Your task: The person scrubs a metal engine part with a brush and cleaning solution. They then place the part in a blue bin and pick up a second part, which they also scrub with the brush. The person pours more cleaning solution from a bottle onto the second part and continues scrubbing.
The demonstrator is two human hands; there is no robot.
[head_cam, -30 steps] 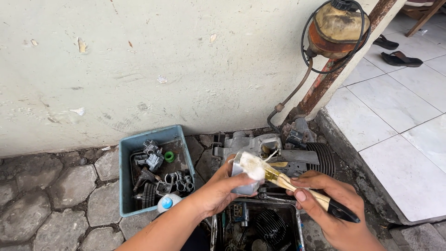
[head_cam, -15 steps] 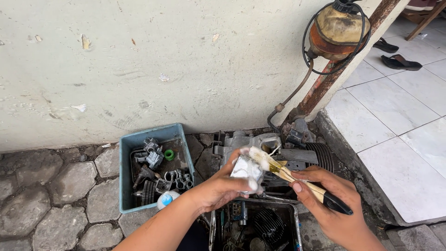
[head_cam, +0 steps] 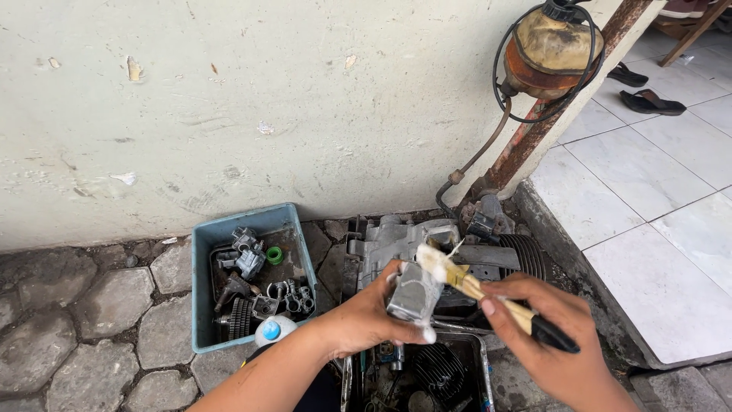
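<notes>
Rough cobblestones run along the foot of a stained, pale wall, and the person crouches over them with both hands busy. Held up in front of the person, above a dark metal tray of greasy engine parts, is a small grey metal part, soapy and wet. The left hand is closed firmly around it from the left side. The right hand is clamped on a paintbrush with a wooden handle and black end, its pale bristles touching the top of the part. Just behind the hands lies a grey engine block with a finned cylinder. To the left sits a blue plastic tub holding gears and small fittings. A rusty fuel tank with a black hose hangs at upper right, beside the white tiled floor.
</notes>
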